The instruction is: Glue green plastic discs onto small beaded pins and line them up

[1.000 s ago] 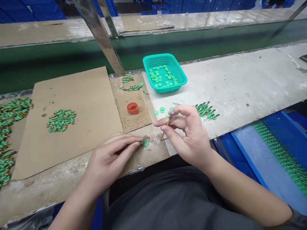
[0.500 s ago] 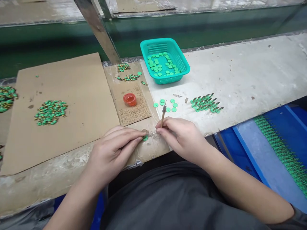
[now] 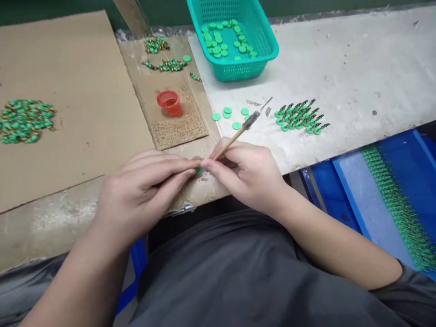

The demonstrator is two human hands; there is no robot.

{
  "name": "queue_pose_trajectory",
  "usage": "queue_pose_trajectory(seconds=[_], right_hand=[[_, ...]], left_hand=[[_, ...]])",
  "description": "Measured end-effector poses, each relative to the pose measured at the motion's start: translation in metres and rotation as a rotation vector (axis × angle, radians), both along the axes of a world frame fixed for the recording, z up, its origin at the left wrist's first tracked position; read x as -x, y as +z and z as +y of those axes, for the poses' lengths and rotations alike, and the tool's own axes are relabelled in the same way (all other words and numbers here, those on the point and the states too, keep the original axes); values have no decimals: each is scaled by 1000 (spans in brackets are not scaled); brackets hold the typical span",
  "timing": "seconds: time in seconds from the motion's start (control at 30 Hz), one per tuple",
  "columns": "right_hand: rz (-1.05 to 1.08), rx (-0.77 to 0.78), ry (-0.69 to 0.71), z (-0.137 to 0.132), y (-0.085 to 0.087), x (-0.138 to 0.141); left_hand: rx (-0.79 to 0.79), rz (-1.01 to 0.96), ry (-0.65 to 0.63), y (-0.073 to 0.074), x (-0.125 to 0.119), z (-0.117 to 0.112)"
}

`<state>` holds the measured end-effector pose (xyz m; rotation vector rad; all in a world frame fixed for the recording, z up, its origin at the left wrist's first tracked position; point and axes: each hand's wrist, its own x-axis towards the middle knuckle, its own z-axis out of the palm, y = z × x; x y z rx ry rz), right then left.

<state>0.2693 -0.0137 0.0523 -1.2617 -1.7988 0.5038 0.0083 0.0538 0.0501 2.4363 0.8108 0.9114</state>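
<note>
My left hand reaches to the table's front edge, thumb and fingers closed on a small green disc. Most of that disc is hidden by the fingertips, so I cannot tell if another part is held with it. My right hand grips a thin wooden-handled needle tool, its metal tip pointing up and away to the right. The right thumb and fingertip meet the left fingertips beside the disc. Several loose green discs lie just beyond the right hand.
A red cup stands on speckled cardboard. Behind is a teal basket of discs. Small green-and-gold pieces are heaped at left. Discs with upright dark-tipped pieces stand at right; more fill a blue bin below.
My right hand has moved left to meet the left fingertips. The needle tool has tipped from nearly upright to slanting right. The view has shifted downward and closer.
</note>
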Motion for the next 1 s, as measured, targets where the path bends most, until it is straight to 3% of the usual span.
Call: queue_pose_trajectory(seconds=[0.2, 0.7, 1.0], right_hand=[[-5, -50, 24, 6, -10, 8], [-40, -129, 50, 6, -13, 16], [-31, 19, 87, 15, -6, 15]], left_hand=[[25, 52, 99, 5, -5, -11], [-6, 36, 37, 5, -1, -7], [57, 1, 65, 0, -3, 0]])
